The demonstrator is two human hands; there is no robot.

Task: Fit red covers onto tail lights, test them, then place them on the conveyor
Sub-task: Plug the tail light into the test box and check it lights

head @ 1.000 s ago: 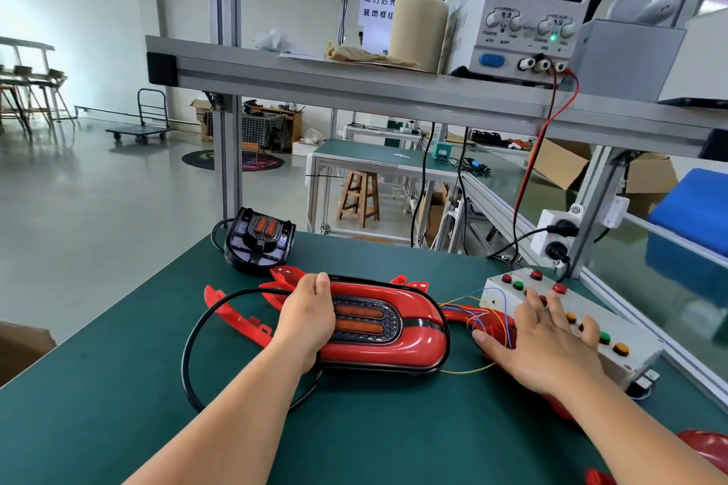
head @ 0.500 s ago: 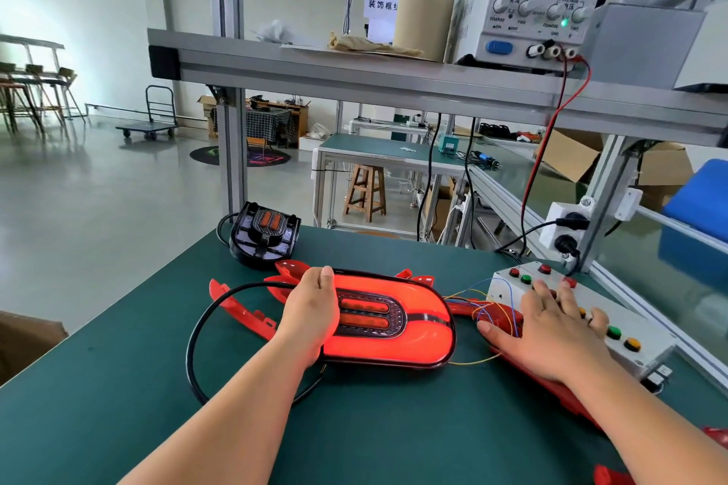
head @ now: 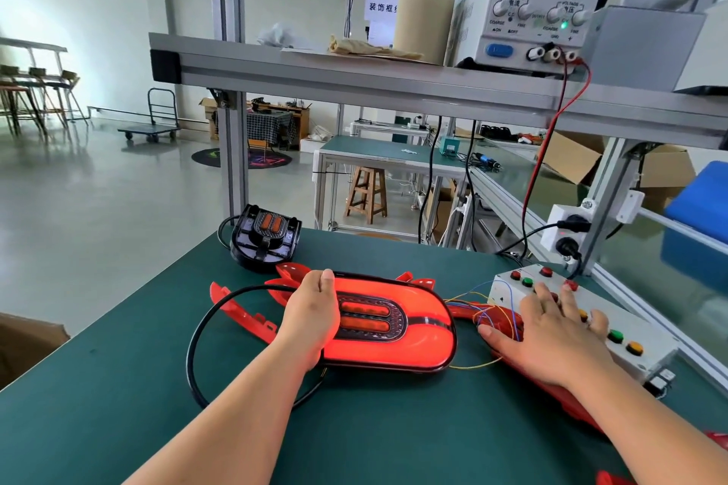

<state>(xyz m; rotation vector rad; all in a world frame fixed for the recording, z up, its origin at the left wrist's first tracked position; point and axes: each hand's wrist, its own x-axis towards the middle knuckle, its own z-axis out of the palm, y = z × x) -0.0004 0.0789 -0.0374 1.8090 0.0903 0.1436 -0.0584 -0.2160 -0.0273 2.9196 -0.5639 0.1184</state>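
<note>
For the test I reckon steadiness is key: my left hand (head: 313, 321) grips the left end of the lit tail light (head: 417, 331) mid-bench on the green mat (head: 118, 386), while my right hand (head: 551, 339), fingers straight and holding nothing, presses the button box (head: 502, 287), ideally one button at a time.
</note>
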